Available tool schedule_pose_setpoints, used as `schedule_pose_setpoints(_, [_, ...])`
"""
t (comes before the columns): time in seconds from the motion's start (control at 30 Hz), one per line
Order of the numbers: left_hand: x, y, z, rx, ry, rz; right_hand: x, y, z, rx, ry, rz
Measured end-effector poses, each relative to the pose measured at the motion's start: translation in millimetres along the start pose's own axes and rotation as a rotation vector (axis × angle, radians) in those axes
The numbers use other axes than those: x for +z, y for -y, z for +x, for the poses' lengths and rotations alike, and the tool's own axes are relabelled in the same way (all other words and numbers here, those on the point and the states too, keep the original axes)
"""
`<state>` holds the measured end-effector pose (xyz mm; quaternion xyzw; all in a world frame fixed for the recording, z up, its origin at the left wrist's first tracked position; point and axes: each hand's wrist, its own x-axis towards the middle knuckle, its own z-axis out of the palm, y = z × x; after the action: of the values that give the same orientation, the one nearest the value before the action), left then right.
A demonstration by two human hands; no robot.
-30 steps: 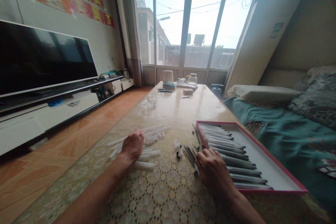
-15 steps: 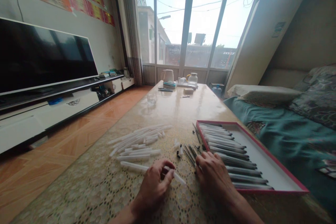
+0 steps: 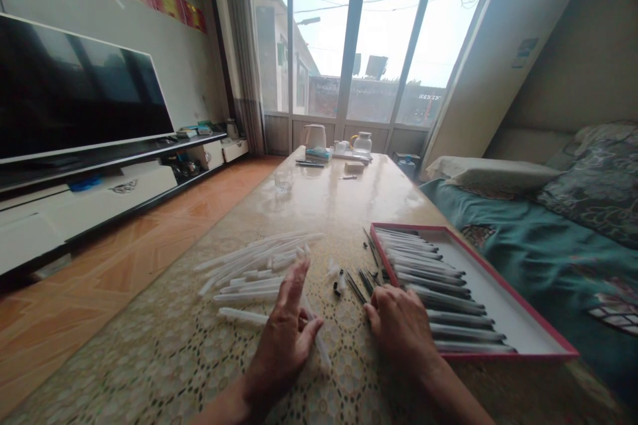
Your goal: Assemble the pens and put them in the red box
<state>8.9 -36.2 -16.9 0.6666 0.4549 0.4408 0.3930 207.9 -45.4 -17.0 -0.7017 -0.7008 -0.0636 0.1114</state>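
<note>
My left hand (image 3: 286, 325) is closed on a whitish, see-through pen barrel (image 3: 321, 345), its index finger stretched forward. The barrel slants across the thumb side of the hand, just above the tablecloth. Loose pen barrels (image 3: 249, 289) lie in a pile beyond and left of that hand. Over at the shallow pink-edged box (image 3: 513, 299), my right hand (image 3: 399, 319) bends its fingers down at the dark pen refills (image 3: 355, 285). Its fingertips are partly hidden, so what they pinch cannot be made out. Pens (image 3: 428, 279) with dark ends lie in a row inside the box.
Small black and clear pen parts (image 3: 339, 282) lie between the hands. Farther along the patterned table (image 3: 164, 352) stand a clear glass (image 3: 283, 182), a glass jug (image 3: 363, 143) and a small box (image 3: 354, 166). A sofa (image 3: 503, 232) borders the right side, a TV cabinet (image 3: 124, 192) the left.
My left hand has turned and its index finger has straightened forward; the pen barrel in it now points more toward me. My right hand has stayed by the refills. The view has shifted slightly.
</note>
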Motion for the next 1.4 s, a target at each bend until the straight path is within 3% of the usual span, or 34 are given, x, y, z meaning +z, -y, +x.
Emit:
schedule_pose_setpoints(0.27, [-3.2, 1, 8, -0.385, -0.013, -0.54, 5, 2, 1, 0.009, -0.016, -0.02])
schedule_pose_setpoints(0.4, [-5.8, 6, 12, -0.521, 0.008, -0.683, 11, 2, 0, -0.019, -0.057, -0.029])
schedule_pose_setpoints(0.57, [-13.1, 5, 13, -0.475, -0.091, -0.684, 5, -1, -1, -0.077, -0.103, 0.085])
schedule_pose_setpoints(0.73, [-21.6, 3, 19, -0.475, -0.334, -0.745, -6, 1, -4, -0.155, -0.043, 0.519])
schedule_pose_setpoints(0.83, [-23.7, 5, 23, -0.512, -0.428, -0.805, -9, 9, -7, -0.201, -0.08, 0.675])
schedule_pose_setpoints(1.13, [-21.3, 3, 23, -0.517, -0.445, -0.858, -19, 22, -12, -0.266, -0.164, 0.67])
schedule_pose_setpoints(1.4, [-17.9, 4, 21, -0.492, -0.375, -0.822, -12, 22, -12, -0.302, -0.149, 0.695])
